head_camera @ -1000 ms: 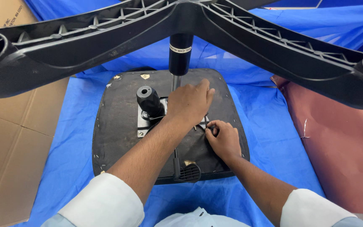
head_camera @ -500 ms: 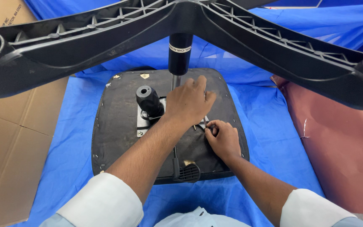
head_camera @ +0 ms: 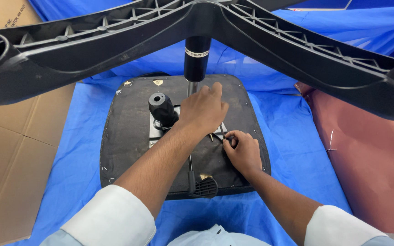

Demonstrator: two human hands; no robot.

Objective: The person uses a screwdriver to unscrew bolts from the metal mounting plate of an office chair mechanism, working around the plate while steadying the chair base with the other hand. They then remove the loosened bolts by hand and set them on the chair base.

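1. Hands at work on an upturned chair seat point(head_camera: 128, 136); the seat's black underside faces up and rests on a blue sheet point(head_camera: 297, 136), with the five-arm chair base point(head_camera: 297, 45) spreading overhead on its gas column point(head_camera: 197, 57).

2. Left hand point(head_camera: 204, 109) lies palm-down over the metal mounting plate point(head_camera: 153, 132) at the seat's centre, fingers spread flat toward the column; it pins the mechanism rather than gripping anything that shows; whatever is beneath the palm is hidden.

3. Right hand point(head_camera: 242, 152) is pinched narrow, thumb and forefinger closed on a thin angled tool point(head_camera: 222, 133), seemingly a hex key; its short end points down by a small brass-coloured bolt point(head_camera: 212, 136) standing just beside the left hand's heel; whether the tip sits in the bolt I cannot tell.

4. Key relation: the bolt lies just left of and slightly beyond the right hand's pinch; the tool's long arm runs from the fingers up and away toward the plate's right edge; the right hand is plainly the nearer one, the left only bracing.

5. Black knob point(head_camera: 161, 107) stands upright on the plate's left side, untouched; a black lever handle point(head_camera: 204, 187) lies at the seat's near edge between the forearms; brown cardboard point(head_camera: 5, 150) to the left, a reddish cover point(head_camera: 370, 155) to the right.
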